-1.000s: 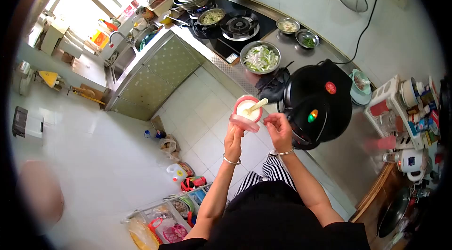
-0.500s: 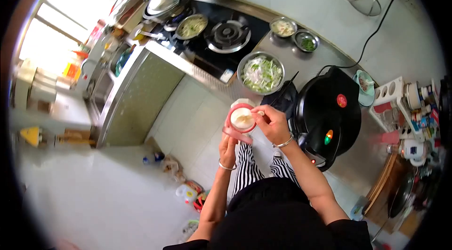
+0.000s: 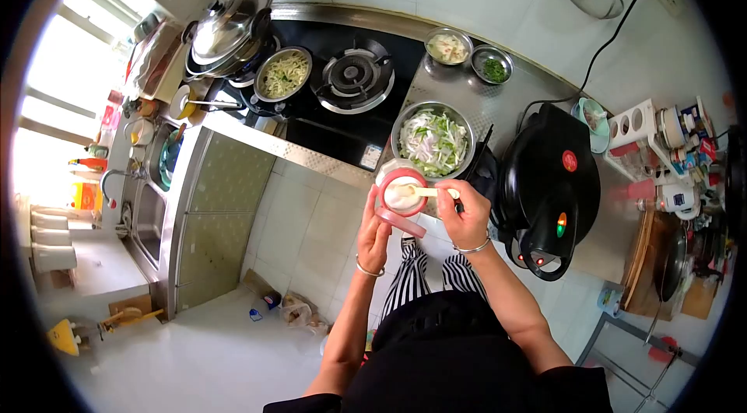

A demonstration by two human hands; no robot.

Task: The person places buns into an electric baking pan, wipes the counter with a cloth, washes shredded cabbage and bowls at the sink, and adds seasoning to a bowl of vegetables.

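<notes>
My left hand [image 3: 373, 232] is wrapped round a seasoning jar [image 3: 384, 192] with a pink rim, its mouth tilted up toward me. The jar's pink flip lid [image 3: 401, 223] hangs open on the near side. White grains fill part of the jar. My right hand [image 3: 465, 217] pinches the handle of a small cream-coloured spoon [image 3: 430, 192], whose bowl dips into those grains. Just beyond the jar, a steel bowl [image 3: 395, 130] of shredded white and green vegetables stands on the counter. Beside my right hand is a black electric griddle [image 3: 537, 172], lid closed, with lights lit.
Left of the counter lies a black gas hob [image 3: 323, 137] with a pan of shredded food [image 3: 284, 75] and a lidded steel pot [image 3: 222, 36]. Two small bowls [image 3: 449, 47] with food sit behind the large bowl. A power cord [image 3: 595, 75] runs to the wall. A sink [image 3: 148, 230] is far left.
My right hand has moved slightly right and down, and the spoon now shows clearly in the jar's mouth. The view has shifted, showing more of the hob and sink cabinet.
</notes>
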